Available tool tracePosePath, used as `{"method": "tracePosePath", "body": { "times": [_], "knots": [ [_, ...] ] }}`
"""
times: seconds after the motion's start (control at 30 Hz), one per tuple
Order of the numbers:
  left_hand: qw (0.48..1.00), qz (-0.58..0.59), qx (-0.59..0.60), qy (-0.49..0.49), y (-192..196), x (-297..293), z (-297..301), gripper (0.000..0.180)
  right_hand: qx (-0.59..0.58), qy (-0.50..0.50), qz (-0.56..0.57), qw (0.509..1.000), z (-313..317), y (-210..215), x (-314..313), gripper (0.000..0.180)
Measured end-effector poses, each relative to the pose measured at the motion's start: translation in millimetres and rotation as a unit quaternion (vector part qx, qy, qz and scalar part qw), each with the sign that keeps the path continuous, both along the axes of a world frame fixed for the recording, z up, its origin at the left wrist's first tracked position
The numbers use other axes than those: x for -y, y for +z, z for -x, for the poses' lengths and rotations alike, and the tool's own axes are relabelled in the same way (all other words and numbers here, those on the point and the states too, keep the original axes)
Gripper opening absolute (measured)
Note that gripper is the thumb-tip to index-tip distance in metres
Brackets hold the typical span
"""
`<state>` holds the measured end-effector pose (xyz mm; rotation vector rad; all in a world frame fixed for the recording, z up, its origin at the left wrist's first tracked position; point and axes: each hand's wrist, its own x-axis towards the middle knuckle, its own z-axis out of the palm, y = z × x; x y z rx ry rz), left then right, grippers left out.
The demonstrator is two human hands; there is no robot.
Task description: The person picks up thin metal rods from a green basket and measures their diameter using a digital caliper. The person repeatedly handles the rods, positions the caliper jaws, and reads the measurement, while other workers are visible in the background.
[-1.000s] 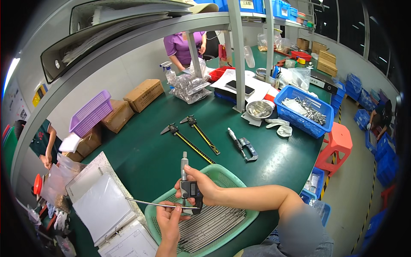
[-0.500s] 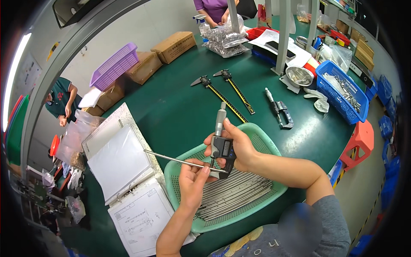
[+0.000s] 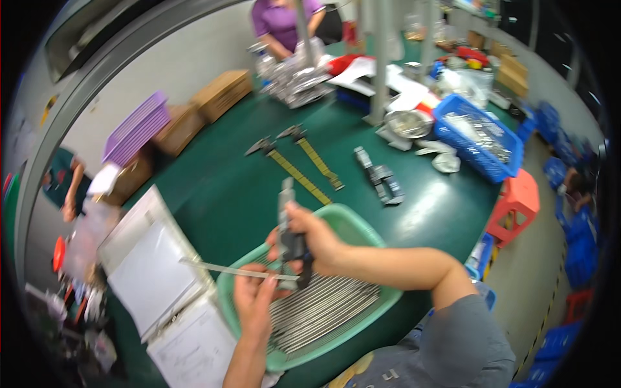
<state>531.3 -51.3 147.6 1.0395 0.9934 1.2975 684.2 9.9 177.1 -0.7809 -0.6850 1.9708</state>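
Left hand (image 3: pixel 253 302) nearly closed round slender metal rod (image 3: pixel 217 266), right hand (image 3: pixel 318 238) likewise round C-framed micrometer (image 3: pixel 295 247)

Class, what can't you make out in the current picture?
Head view, micrometer reading: lost to motion blur.
Head view, drawing page, fine lines: blurred.
Head view, green basket floor: mostly covered by metal rods.
Head view, purple-topped person, head: cut off by upper edge.

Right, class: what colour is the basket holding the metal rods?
Light green; the basket shows best in the head view.
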Motion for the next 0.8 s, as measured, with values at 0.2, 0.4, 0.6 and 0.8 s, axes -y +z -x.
{"method": "tracePosePath", "body": {
  "times": [0.2, 0.4, 0.6, 0.8],
  "knots": [
    [1.0, 0.004, -0.008, -0.004, -1, 1, -3, 0.022, -0.014, 0.05, -0.004, 0.999, -2, -6, 1, 0.057],
    [1.0, -0.002, 0.015, 0.002, -3, 1, -1, 0.018, 0.006, 0.041, -0.027, 0.999, 2, -7, 3, 0.059],
    [1.0, 0.009, 0.013, 0.014, 7, 2, -4, 0.019, -0.011, 0.051, -0.01, 0.999, -2, -4, 4, 0.061],
    [1.0, 0.014, 0.012, 0.009, 7, 2, -4, 0.018, 0.012, 0.054, -0.003, 0.998, -2, -2, 4, 0.061]
  ]
}}
